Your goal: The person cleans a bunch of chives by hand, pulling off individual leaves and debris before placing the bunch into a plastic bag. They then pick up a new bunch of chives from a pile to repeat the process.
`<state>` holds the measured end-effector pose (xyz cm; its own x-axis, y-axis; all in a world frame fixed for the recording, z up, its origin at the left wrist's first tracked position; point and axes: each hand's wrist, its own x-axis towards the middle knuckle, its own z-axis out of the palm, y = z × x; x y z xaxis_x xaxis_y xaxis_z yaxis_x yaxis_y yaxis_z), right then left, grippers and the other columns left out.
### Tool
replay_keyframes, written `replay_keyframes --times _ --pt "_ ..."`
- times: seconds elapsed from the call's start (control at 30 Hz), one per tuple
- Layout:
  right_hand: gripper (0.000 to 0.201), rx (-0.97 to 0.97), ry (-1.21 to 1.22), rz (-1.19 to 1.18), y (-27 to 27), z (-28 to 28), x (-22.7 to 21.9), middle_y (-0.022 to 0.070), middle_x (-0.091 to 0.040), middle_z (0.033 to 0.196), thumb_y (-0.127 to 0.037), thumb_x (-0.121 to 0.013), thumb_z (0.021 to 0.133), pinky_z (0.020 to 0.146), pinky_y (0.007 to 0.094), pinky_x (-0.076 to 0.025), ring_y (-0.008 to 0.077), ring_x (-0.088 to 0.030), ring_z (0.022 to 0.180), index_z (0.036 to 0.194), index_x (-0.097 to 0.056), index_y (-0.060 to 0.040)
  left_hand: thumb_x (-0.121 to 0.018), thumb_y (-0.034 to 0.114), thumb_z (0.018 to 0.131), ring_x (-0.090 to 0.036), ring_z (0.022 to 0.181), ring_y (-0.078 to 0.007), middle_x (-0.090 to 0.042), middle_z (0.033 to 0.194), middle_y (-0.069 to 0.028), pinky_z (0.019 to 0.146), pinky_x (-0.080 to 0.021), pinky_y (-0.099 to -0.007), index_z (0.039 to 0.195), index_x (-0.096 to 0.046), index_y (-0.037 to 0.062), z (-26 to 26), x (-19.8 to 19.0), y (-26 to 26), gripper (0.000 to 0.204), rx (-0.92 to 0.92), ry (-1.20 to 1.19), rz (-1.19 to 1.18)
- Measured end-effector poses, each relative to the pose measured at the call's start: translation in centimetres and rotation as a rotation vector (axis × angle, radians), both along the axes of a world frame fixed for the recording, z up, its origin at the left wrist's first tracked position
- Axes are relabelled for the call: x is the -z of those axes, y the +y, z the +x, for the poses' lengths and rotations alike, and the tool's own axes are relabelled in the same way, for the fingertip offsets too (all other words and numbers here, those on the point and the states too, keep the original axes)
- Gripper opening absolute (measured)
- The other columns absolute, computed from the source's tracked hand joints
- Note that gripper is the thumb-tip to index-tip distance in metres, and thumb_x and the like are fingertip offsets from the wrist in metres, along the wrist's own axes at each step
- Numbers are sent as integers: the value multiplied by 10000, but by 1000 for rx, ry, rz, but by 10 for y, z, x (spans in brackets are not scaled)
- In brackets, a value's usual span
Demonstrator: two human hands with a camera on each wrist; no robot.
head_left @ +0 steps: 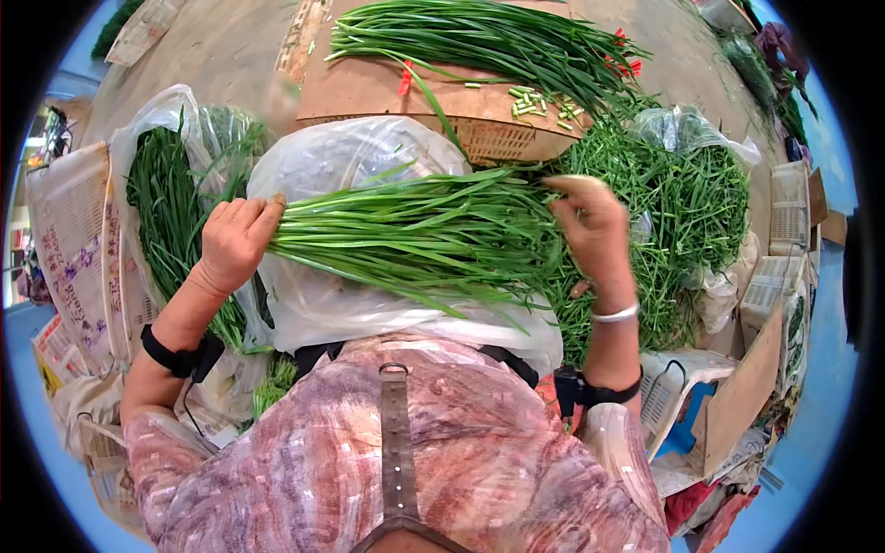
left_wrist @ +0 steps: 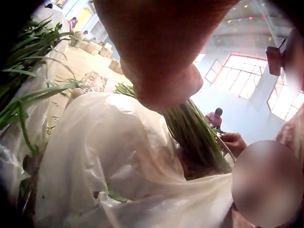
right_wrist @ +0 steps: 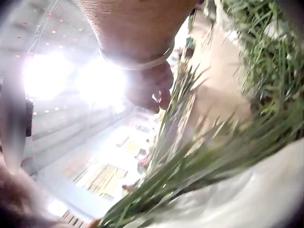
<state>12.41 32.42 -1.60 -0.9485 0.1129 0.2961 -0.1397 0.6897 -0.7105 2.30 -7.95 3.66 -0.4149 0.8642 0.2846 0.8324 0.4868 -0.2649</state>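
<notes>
My left hand (head_left: 238, 238) grips a bunch of long, flat-leaved greens like garlic chives (head_left: 396, 226) by its pale stem ends. The bunch fans out to the right over a white plastic sheet (head_left: 359, 152) on the lap. At the leaf tips is my right hand (head_left: 595, 230), blurred, its fingers loosely bent and nothing distinct held in them. The right wrist view shows this right hand (right_wrist: 149, 88) beside the long leaves (right_wrist: 166, 166). In the left wrist view, the gripped stems (left_wrist: 194, 137) slant below the left hand (left_wrist: 164, 90).
A second bunch (head_left: 479, 37) lies on a board-topped crate (head_left: 369, 92), near cut stem pieces (head_left: 535, 103) and a red tie (head_left: 406, 78). Loose green leaves (head_left: 691, 212) heap up at the right. A plastic bag (head_left: 180, 101) of greens stands left; a wooden board (head_left: 742, 396) leans at lower right.
</notes>
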Motion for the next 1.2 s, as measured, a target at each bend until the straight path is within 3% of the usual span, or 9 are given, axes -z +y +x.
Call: replay_keyframes --times 0.23,0.5,0.7,0.77,0.83,0.93,1.03,1.1,1.2 --pt "177 -330 76 154 -83 -25 9 100 -587 972 -93 -668 708 618 377 -505 304 -604 761 878 -616 -97 -578 89 679 -527 613 -172 -543 720 -30 549 -381 -287 967 -607 35 5 1 -3 295 -30 -19 11" --pt "106 -167 173 199 -57 -42 -30 76 -625 771 -79 -668 737 562 340 -485 263 -611 661 837 -637 -96 -572 106 687 -529 589 -159 -515 664 -14 529 -378 -285 935 -596 51 3 -2 2 255 -64 -22 66" --pt "269 348 214 447 -16 -55 -47 159 -623 894 -104 -630 791 590 321 -486 245 -621 651 1044 -606 -16 -558 39 674 -548 633 -220 -518 679 -46 555 -411 -329 970 -573 50 3 -10 8 297 -217 -163 1" --pt "259 330 20 204 -23 -28 -63 143 -628 862 -87 -631 793 571 300 -487 206 -626 642 1035 -604 3 -561 52 679 -555 640 -236 -508 666 -51 561 -424 -342 968 -553 61 6 -10 11 289 -239 -170 30" --pt "212 -105 -171 -357 -57 0 -72 106 -657 876 -11 -587 798 552 228 -494 96 -589 606 1001 -624 38 -557 53 683 -556 627 -248 -519 675 -59 553 -430 -357 959 -552 67 8 -10 12 276 -283 -212 32" --pt "510 -766 -691 -582 -118 10 -46 162 -599 1070 -104 -681 782 705 272 -525 204 -632 913 1211 -477 84 -550 49 685 -556 603 -265 -513 661 -66 538 -434 -371 942 -551 76 11 -17 26 258 -322 -163 71" --pt "769 -777 -784 -1025 -166 -7 -8 156 -482 1259 -276 -729 754 861 347 -475 233 -511 1136 1335 -327 30 -551 50 685 -556 597 -268 -503 645 -67 532 -433 -368 926 -556 76 17 -24 47 243 -343 -96 157" --pt "754 -661 -586 -1754 -183 -22 -4 94 -461 1294 -342 -739 737 951 384 -405 237 -455 1193 1332 -366 -69 -552 53 686 -555 595 -269 -497 637 -68 529 -433 -367 917 -558 75 21 -32 61 232 -330 -62 222" --pt "729 -560 -284 -2003 -191 -33 -21 75 -486 1240 -250 -754 738 981 338 -384 193 -477 1150 1314 -344 -74 -583 57 671 -551 588 -269 -499 639 -75 524 -436 -370 921 -563 63 29 -40 80 250 -330 -75 360"
